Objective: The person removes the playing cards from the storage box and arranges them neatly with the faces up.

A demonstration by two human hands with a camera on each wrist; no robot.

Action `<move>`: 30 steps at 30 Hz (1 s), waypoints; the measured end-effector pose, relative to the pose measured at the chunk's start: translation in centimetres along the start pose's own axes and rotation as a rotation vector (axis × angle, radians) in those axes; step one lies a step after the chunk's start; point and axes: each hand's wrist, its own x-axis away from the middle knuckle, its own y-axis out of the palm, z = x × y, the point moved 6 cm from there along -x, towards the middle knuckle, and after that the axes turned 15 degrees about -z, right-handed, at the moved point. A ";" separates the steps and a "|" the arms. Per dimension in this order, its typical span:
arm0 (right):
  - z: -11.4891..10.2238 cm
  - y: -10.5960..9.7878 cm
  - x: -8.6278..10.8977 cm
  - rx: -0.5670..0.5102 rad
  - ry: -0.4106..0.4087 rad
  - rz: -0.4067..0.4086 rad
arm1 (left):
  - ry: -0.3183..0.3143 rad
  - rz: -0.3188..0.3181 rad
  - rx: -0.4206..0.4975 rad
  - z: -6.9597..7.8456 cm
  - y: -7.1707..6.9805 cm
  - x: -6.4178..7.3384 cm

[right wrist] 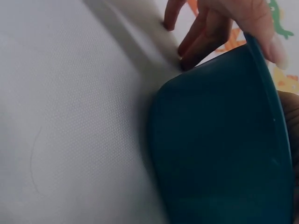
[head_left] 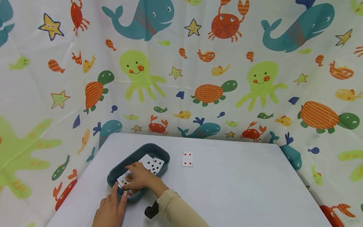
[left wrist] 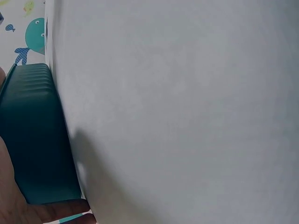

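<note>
A dark teal plastic bin (head_left: 113, 172) stands on the white table's left side, holding loose playing cards (head_left: 147, 160). My right hand (head_left: 141, 177) reaches over its near rim, thumb and fingers spread apart above face cards (head_left: 124, 178); whether they touch a card is hidden. At the bin's near left end, my left hand (head_left: 109, 209) rests index finger and thumb against the rim. In the left wrist view its straight fingers (left wrist: 60, 210) lie beside the bin wall (left wrist: 37, 140). The right wrist view shows the left hand (right wrist: 219, 23) at the bin's corner, one digit over the rim.
A four of diamonds (head_left: 187, 159) lies face up on the white table (head_left: 241, 183), right of the bin. A black strap piece (head_left: 151, 210) sits by the right wrist. A curtain (head_left: 181, 72) printed with sea animals hangs behind and around the table.
</note>
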 end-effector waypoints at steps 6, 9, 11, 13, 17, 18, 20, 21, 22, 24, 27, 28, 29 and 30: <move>0.0 0.1 0.2 0.043 0.017 -0.042 | 0.005 0.019 -0.004 0.4 0.2 0.4; -0.1 0.1 0.3 0.057 0.027 -0.047 | -0.002 0.011 -0.003 0.6 0.4 0.6; -0.1 0.1 0.4 0.080 0.034 -0.047 | 0.002 0.012 -0.003 0.7 0.4 0.6; -0.2 0.1 0.4 0.110 0.048 -0.045 | 0.005 0.011 -0.003 0.8 0.5 0.7; -0.5 0.5 0.2 0.195 0.071 -0.044 | -0.008 0.014 -0.001 0.8 0.6 1.0; -0.6 0.6 0.2 0.217 0.077 -0.048 | -0.014 0.016 -0.001 0.8 0.6 1.1; -0.8 0.9 0.0 0.251 0.085 -0.058 | -0.023 0.023 0.000 0.7 0.6 1.4; -0.9 1.0 0.0 0.262 0.089 -0.062 | -0.023 0.029 0.001 0.6 0.6 1.5; -1.0 1.2 0.0 0.269 0.095 -0.066 | -0.022 0.033 0.000 0.6 0.6 1.7; -1.1 1.4 0.0 0.271 0.112 -0.071 | -0.017 0.042 0.001 0.7 0.7 1.9; -1.1 1.6 0.2 0.260 0.118 -0.069 | -0.011 0.047 0.002 0.8 0.8 2.2; -1.2 1.7 0.2 0.257 0.114 -0.068 | -0.013 0.046 0.001 0.8 0.8 2.2; -1.2 1.7 0.3 0.254 0.110 -0.066 | -0.015 0.043 0.000 0.8 0.9 2.3; -1.2 1.8 0.3 0.250 0.106 -0.064 | -0.017 0.040 0.001 0.8 0.9 2.3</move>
